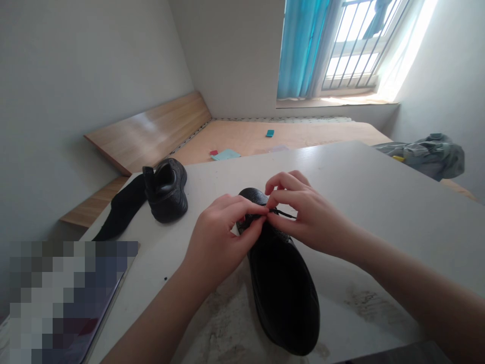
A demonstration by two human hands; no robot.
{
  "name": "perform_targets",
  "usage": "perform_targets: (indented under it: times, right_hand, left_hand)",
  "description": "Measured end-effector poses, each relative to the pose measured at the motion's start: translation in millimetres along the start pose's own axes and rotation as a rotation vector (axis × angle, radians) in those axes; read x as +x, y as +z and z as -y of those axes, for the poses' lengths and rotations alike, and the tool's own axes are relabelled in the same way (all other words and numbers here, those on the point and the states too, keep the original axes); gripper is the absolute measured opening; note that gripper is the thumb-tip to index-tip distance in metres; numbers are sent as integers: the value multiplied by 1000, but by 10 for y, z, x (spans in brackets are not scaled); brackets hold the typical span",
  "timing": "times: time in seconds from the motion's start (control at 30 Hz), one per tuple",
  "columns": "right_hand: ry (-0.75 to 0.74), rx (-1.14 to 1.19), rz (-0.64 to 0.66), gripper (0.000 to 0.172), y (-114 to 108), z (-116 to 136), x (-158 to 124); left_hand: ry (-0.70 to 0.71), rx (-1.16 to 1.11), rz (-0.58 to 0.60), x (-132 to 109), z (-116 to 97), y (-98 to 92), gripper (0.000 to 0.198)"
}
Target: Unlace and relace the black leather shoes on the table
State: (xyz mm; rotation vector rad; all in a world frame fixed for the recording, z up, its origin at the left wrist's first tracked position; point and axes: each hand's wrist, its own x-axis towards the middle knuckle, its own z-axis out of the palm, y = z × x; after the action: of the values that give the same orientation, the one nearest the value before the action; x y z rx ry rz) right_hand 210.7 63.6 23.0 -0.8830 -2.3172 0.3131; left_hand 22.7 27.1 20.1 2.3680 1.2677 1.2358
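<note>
A black leather shoe (282, 283) lies on the white table (379, 202), toe pointing away from me. Both hands meet over its lace area. My left hand (222, 240) has its fingers closed in a pinch on the shoe's black lace. My right hand (303, 215) pinches the same lace (285, 214), a short end of which sticks out to the right past the fingers. A second black shoe (166, 189) stands at the table's far left corner, apart from both hands.
A black insole or cloth (121, 212) hangs off the table's left edge beside the second shoe. A blurred flat object (64, 298) lies at the near left. Grey-green fabric (428, 151) sits at the far right. Beyond the table are a wooden bed frame (265, 136) and a window.
</note>
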Motion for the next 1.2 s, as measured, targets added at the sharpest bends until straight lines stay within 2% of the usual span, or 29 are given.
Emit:
perform_targets:
  times: [0.17, 0.27, 0.33, 0.5, 0.63, 0.8, 0.97, 1.07, 1.2]
  right_hand:
    - [116, 204, -39, 13, 99, 34, 8]
    - [208, 351, -43, 7, 151, 26, 16]
    - [260, 462, -7, 2, 154, 14, 24]
    - [368, 633, 140, 6, 45, -2, 49]
    - [452, 788, 175, 18, -38, -26, 58]
    - [460, 808, 237, 17, -64, -68, 50]
    - [527, 896, 190, 13, -61, -113, 55]
    - [567, 903, 152, 15, -67, -155, 69]
    - [504, 785, 164, 19, -81, -169, 73]
  left_hand:
    - [97, 86, -25, 6, 13, -10, 15]
    - [131, 122, -40, -4, 32, -10, 17]
    - [145, 152, -44, -11, 41, -9, 18]
    - [200, 250, -48, -24, 56, -10, 12]
    - [246, 292, -65, -42, 73, -10, 12]
    - [298, 378, -77, -43, 84, -16, 9]
    - [323, 427, -58, -13, 58, -73, 5]
    - [297, 385, -41, 3, 50, -101, 4]
    - [222, 252, -6, 2, 63, -77, 3]
